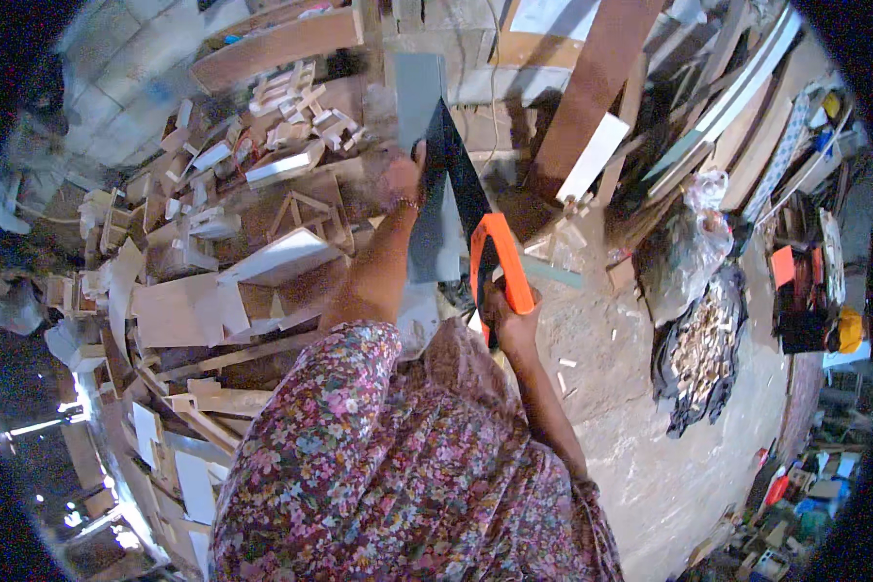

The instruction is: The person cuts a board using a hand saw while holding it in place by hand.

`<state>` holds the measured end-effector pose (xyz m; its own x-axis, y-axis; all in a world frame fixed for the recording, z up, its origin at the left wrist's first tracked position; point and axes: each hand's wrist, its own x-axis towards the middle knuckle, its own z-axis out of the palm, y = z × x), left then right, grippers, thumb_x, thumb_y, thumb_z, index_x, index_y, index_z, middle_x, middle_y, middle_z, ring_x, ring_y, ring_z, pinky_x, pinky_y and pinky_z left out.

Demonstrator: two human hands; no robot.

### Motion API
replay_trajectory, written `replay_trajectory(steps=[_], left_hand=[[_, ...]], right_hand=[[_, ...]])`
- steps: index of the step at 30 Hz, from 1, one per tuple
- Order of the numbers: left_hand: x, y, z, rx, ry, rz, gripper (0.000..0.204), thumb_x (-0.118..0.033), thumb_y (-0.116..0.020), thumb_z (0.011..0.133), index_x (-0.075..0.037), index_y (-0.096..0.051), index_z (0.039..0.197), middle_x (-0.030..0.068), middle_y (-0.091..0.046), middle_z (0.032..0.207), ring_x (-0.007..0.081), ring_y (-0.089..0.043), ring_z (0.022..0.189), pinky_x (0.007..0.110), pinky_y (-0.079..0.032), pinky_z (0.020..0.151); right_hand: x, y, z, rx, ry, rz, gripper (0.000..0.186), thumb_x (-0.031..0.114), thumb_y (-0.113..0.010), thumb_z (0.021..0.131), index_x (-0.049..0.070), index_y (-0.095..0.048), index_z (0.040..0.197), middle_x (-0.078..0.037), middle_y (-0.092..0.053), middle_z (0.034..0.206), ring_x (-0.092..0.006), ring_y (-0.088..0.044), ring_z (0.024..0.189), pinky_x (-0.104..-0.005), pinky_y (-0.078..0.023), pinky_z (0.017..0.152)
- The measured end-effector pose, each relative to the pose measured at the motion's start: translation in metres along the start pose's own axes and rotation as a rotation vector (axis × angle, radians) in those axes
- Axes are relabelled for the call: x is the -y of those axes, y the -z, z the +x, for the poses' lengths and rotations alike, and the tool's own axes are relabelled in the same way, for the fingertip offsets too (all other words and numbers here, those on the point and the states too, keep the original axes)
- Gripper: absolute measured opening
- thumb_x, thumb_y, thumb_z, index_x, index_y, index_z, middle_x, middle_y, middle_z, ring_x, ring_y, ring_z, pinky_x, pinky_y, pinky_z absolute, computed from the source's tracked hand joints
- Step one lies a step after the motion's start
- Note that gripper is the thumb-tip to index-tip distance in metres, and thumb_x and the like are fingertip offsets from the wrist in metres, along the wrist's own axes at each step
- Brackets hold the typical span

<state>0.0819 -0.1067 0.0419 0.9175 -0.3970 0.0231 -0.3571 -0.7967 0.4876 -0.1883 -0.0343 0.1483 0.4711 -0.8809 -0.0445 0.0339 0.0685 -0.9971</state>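
orange saw [466, 184]: its dark blade angles across the board's right edge, tip pointing toward the board's far end; i cannot tell whether the teeth touch the wood.
right hand [500, 306]: gripping the saw's handle [516, 267], fingers curled round it, just beside the board's near right corner.
left hand [400, 179]: blurred, at the board's left edge; i cannot tell whether its fingers are closed on it. a bracelet [404, 203] circles the wrist.
board [420, 82]: grey-blue, long and narrow, running away from the person, between the two hands.
clothing [388, 466]: floral, spread below the board's near end.
floor [611, 417]: pale, off the board's right edge, with a few chips [566, 364] near the right forearm.
sheet [687, 414]: dark and crumpled on the floor, wood bits [698, 359] heaped on it, clear plastic [694, 262] just beyond.
offcuts [279, 254]: piled off the board's left edge, beside the left forearm.
brown plank [597, 87]: well off the board's far right corner, a white piece [592, 155] next to it.
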Motion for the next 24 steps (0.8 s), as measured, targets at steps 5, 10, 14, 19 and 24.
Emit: replay_trajectory(steps=[5,10,14,19,24], left_hand=[[-0.006,0.021,-0.028,0.101,-0.111,-0.041,0.074,-0.063,-0.024,0.084,0.001,-0.058,0.095,0.0244,-0.061,0.089,0.0412,-0.059,0.085,0.049,-0.046,0.077],[-0.012,0.026,-0.073,-0.015,-0.026,-0.019,0.073,-0.061,-0.024,0.085,0.001,-0.061,0.086,0.0256,-0.061,0.079,0.0419,-0.059,0.081,0.049,-0.045,0.075],[-0.001,0.039,-0.117,0.066,-0.128,-0.115,0.069,-0.057,-0.023,0.088,0.002,-0.059,0.088,0.0279,-0.059,0.075,0.0415,-0.059,0.078,0.049,-0.044,0.072],[0.036,0.036,-0.175,0.176,-0.070,-0.124,0.061,-0.053,-0.027,0.089,0.002,-0.053,0.086,0.0272,-0.058,0.070,0.0430,-0.058,0.070,0.051,-0.044,0.065],[0.079,-0.002,-0.235,0.070,-0.092,-0.188,0.051,-0.048,-0.031,0.090,0.000,-0.047,0.088,0.0256,-0.058,0.067,0.0432,-0.058,0.068,0.052,-0.043,0.061]], right_hand=[[0.000,0.005,-0.027,-0.029,-0.051,0.004,0.018,0.002,-0.056,0.078,0.005,-0.045,0.064,0.000,-0.045,0.052,-0.0079,-0.041,0.042,-0.0242,-0.032,0.039],[0.017,0.021,-0.058,-0.069,-0.077,-0.079,0.019,0.004,-0.061,0.076,0.005,-0.047,0.063,0.001,-0.047,0.053,-0.0076,-0.042,0.044,-0.0236,-0.031,0.040],[0.024,0.038,-0.091,-0.099,-0.121,-0.142,0.018,0.002,-0.060,0.077,0.005,-0.047,0.063,0.001,-0.046,0.052,-0.0074,-0.041,0.043,-0.0234,-0.031,0.041],[0.016,0.062,-0.148,-0.011,-0.168,-0.100,0.017,0.004,-0.059,0.077,0.005,-0.048,0.064,0.001,-0.046,0.053,-0.0071,-0.041,0.045,-0.0235,-0.031,0.042],[0.004,0.080,-0.209,-0.005,-0.141,-0.283,0.014,0.004,-0.058,0.078,0.004,-0.049,0.068,0.002,-0.047,0.057,-0.0062,-0.041,0.050,-0.0237,-0.033,0.046]])
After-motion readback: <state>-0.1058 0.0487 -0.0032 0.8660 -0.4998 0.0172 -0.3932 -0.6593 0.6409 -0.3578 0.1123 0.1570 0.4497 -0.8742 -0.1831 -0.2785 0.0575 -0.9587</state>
